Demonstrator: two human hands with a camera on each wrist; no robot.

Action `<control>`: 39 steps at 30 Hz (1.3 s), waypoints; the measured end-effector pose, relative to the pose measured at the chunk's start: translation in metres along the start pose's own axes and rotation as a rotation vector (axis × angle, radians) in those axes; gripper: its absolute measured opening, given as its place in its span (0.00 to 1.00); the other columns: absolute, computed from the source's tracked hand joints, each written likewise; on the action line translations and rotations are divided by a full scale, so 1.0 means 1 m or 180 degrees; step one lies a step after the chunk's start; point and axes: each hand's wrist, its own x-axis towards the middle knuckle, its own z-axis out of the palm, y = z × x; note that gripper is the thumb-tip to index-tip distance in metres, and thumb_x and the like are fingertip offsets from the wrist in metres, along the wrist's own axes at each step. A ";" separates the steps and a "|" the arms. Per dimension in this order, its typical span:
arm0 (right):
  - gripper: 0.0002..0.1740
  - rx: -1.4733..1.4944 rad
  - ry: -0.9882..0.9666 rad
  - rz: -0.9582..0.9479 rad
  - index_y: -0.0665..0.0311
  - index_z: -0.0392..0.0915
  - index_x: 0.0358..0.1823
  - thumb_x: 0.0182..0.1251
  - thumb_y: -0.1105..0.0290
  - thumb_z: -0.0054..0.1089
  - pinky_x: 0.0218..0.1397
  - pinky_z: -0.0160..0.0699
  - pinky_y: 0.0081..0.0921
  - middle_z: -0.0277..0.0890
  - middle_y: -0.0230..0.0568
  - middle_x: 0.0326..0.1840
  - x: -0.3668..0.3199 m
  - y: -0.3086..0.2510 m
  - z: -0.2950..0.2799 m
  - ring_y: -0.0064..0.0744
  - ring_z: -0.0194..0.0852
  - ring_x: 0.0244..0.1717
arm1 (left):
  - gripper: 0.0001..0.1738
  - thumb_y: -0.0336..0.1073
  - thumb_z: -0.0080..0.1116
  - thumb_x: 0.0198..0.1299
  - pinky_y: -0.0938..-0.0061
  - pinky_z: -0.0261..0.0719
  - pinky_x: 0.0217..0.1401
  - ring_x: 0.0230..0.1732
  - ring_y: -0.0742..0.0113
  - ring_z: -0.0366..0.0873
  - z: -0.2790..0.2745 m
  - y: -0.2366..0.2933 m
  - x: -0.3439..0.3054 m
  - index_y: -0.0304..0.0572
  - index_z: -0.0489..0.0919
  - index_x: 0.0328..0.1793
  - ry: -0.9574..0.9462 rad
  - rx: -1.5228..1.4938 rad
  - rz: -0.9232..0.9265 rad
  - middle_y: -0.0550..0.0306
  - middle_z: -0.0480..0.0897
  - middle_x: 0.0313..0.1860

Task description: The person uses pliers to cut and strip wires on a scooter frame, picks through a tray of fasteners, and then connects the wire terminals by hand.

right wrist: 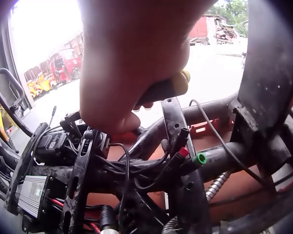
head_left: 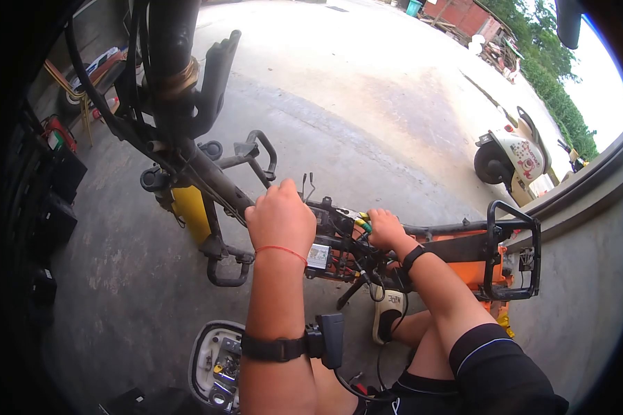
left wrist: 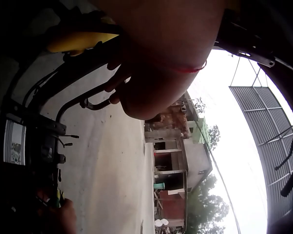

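Observation:
In the head view my left hand (head_left: 282,218) is raised over the bare black frame (head_left: 218,183) of a small two-wheeler, its fingers curled. From the left wrist, several fingertips (left wrist: 114,99) show bent under the palm; I cannot tell whether they hold anything. My right hand (head_left: 385,229) grips pliers (head_left: 363,220) with yellow and green handles, above the middle of the frame. From the right wrist, a dark handle with a yellow end (right wrist: 173,90) pokes out of the fist. Below are black cables, a red-tipped plug (right wrist: 184,152) and a green-ended connector (right wrist: 201,158).
A silver finned box (right wrist: 33,192) with red wires sits in the frame. A metal rack (head_left: 495,252) rises at the frame's right end, beside orange bodywork (head_left: 457,266). On the floor lies a pale tray (head_left: 199,363) of small parts. A white scooter (head_left: 522,158) stands outside.

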 end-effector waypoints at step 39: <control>0.16 -0.1948 0.0126 -0.1823 0.49 0.68 0.57 0.70 0.66 0.54 0.57 0.67 0.31 0.73 0.30 0.53 0.086 0.045 -0.044 0.32 0.71 0.59 | 0.09 0.33 0.55 0.60 0.53 0.76 0.54 0.50 0.48 0.82 0.015 -0.005 0.005 0.40 0.81 0.45 -0.0375 0.0094 0.0336 0.49 0.85 0.43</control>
